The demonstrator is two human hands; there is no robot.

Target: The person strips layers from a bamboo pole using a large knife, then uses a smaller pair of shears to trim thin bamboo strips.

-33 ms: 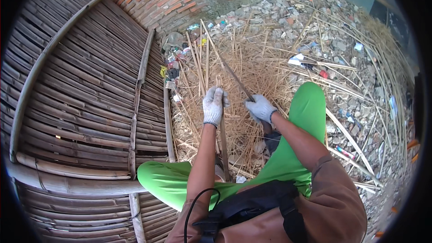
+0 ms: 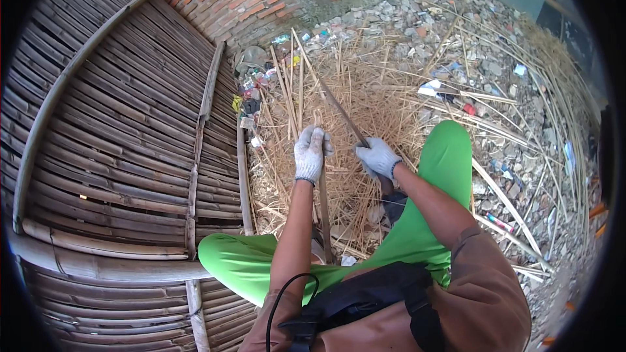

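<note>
My left hand (image 2: 309, 154), in a white knit glove, is closed around a bamboo strip (image 2: 325, 205). The strip's pale tip shows just above the fingers, and its lower part runs down between my legs. To the right, my gloved right hand (image 2: 378, 157) grips the near end of a long slim stick (image 2: 341, 109). This stick slants away to the upper left, dark near the hand and pale farther off; whether it is one piece I cannot tell. The hands are a short gap apart, above a heap of straw-coloured shavings (image 2: 365, 101).
A bamboo slat platform (image 2: 130, 137) fills the left side. Behind stands a brick wall (image 2: 228, 0). Several split bamboo strips (image 2: 285, 85) lie beyond my left hand. Stony rubble (image 2: 482, 58) with litter and long bamboo pieces (image 2: 512, 203) spreads on the right. My green-clad knees flank the heap.
</note>
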